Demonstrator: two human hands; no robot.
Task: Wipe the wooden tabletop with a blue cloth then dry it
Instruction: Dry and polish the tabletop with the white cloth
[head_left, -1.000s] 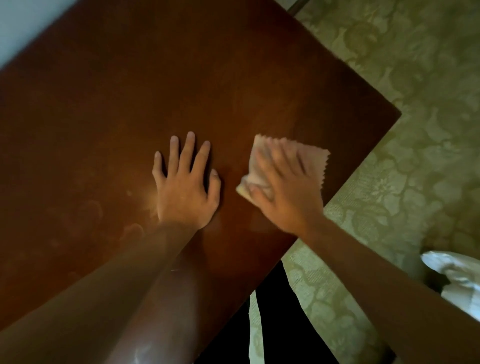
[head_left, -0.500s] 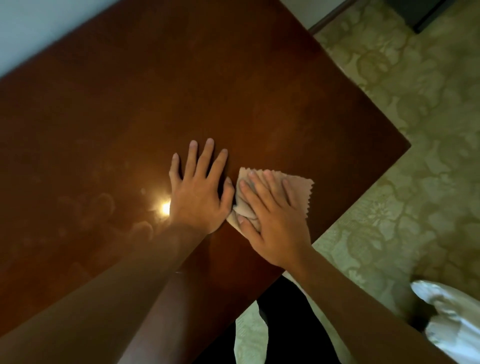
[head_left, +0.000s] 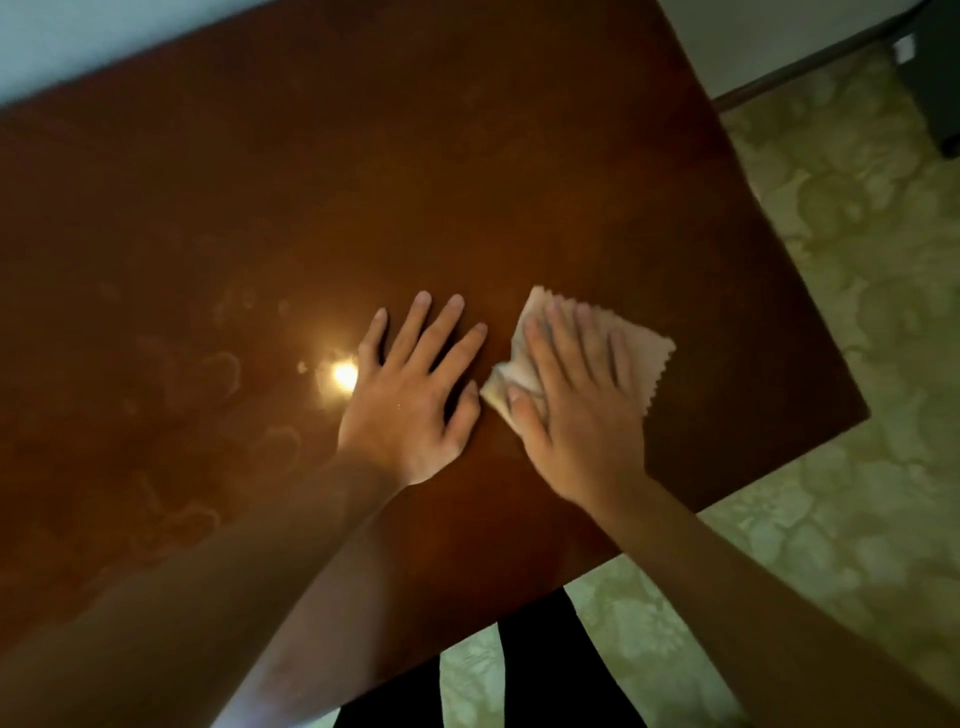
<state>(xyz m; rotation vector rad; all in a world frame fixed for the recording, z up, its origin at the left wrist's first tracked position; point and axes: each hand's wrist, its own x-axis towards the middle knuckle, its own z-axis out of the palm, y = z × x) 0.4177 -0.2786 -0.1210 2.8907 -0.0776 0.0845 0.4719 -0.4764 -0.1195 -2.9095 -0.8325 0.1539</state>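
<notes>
My right hand (head_left: 576, 410) lies flat on the cloth (head_left: 641, 353), fingers straight and close together, pressing it down onto the wooden tabletop (head_left: 395, 171); the thumb lies along the cloth's near-left edge, where the fabric is bunched into a small fold. Nothing is curled round it: I press rather than pinch. The cloth looks pale, a beige-pink in this warm dim light, not clearly blue. It is thin and soft, roughly a square set on the diagonal like a diamond, and its long axis runs from the bunched corner near my thumb up and to the right, toward the table's right-hand edge. One corner points away from me, past my fingertips. The free edge on the right is cut in a fine zigzag. It sits near the table's right corner, well inside the edge.

My left hand (head_left: 410, 400) rests palm down on the bare wood just beside the cloth, fingers spread and straight, holding nothing. Its thumb comes close to the cloth's bunched corner; I cannot tell whether they touch.

The tabletop is dark reddish-brown, smooth and glossy, with a bright spot of reflected light (head_left: 344, 373) beside my left hand and faint ring-shaped smears (head_left: 223, 374) farther left. The floor (head_left: 857, 322) beyond is pale green with a floral pattern.
</notes>
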